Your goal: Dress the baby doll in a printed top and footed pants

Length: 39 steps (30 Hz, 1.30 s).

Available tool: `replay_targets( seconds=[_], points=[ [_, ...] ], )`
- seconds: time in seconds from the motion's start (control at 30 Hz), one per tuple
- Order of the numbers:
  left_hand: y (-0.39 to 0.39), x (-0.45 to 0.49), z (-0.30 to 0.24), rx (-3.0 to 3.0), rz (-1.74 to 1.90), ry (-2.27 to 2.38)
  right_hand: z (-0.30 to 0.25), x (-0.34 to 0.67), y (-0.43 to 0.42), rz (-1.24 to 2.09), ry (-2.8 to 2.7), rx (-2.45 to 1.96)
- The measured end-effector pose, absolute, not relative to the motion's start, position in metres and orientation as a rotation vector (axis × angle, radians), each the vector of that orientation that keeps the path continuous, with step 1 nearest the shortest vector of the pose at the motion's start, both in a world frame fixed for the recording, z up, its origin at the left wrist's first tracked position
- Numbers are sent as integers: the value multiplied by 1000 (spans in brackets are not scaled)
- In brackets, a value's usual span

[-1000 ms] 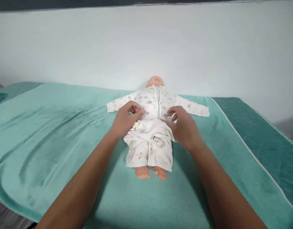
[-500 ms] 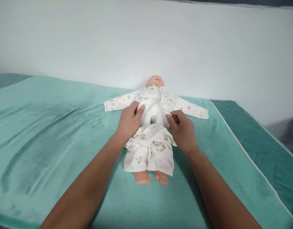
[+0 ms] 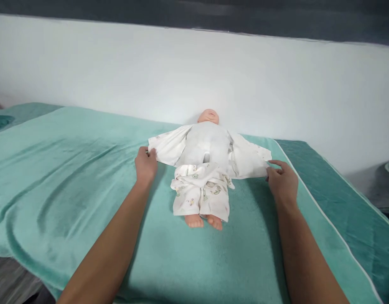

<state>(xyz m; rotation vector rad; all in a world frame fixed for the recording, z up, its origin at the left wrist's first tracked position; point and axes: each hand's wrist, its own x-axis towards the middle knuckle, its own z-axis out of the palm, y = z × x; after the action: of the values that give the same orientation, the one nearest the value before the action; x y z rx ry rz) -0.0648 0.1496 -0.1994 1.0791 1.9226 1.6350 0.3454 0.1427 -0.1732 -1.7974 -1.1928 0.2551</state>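
Green blanket (image 3: 194, 261) lying under doll (image 3: 207, 143), white wall (image 3: 194, 76) rising behind it; jacket (image 3: 249, 158) spreading open either side of doll.
I'm pinching jacket edges w/ L hand (image 3: 146, 165) & R hand (image 3: 283, 181), out either side of doll. Fabric's looking light, soft, prob. floppy; front edges are giving best hold, hard tugging prob. stretching it. Pants (image 3: 202, 190) bunching low on doll.

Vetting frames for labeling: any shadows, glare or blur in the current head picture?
Head view: soft shadows on the green blanket beside the left forearm and right forearm; head view: white jacket bright, folds readable; head view: floor at lower left smeared.
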Motion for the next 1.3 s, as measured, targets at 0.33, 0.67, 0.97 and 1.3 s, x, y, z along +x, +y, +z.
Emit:
replay_targets(
  seconds=[0.33,0.67,0.97,1.3],
  points=[
    [139,-40,-194,1814,1549,2044,-168,288,123,322,-1466,-1481],
    [118,-31,-167,1519,974,1107,-162,274,112,1143,-1850,-939],
    [112,-31,-163,1694,989,956,-161,266,107,882,-1910,-837],
    [124,-8,-182,1418,1508,1232,-167,246,132,733,-1503,-1172]
  ],
)
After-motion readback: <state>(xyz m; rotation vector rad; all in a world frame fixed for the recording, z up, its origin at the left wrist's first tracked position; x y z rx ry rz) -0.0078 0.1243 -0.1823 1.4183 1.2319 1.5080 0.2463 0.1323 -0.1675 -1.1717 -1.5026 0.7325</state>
